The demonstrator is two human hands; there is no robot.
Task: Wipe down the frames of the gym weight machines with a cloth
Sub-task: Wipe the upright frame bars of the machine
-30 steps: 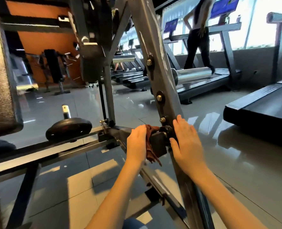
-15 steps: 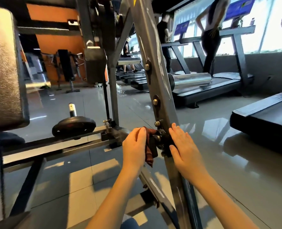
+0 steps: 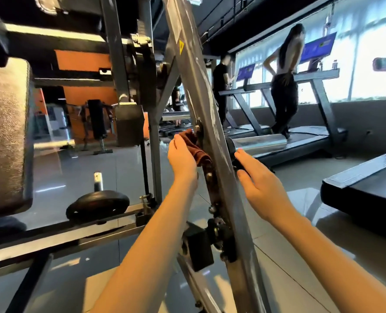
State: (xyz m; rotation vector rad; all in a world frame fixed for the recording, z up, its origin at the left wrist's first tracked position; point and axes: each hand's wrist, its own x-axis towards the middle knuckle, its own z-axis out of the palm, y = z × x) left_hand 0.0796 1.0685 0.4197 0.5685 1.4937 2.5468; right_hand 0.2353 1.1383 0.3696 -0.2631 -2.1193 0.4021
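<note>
Centre of frame: slanted grey steel frame bar, scuffed, running from top centre to bottom centre. Left hand grips the crumpled reddish-brown cloth and holds it against the bar's left edge, just below a bolt. Right hand sits right of the bar, loose, fingers nearly straight, tips touching a black fitting at the bar's edge. Black square bracket lower centre. Black weight plate lower left. Treadmills at right.

Glossy tiled floor, treadmills by windows
</note>
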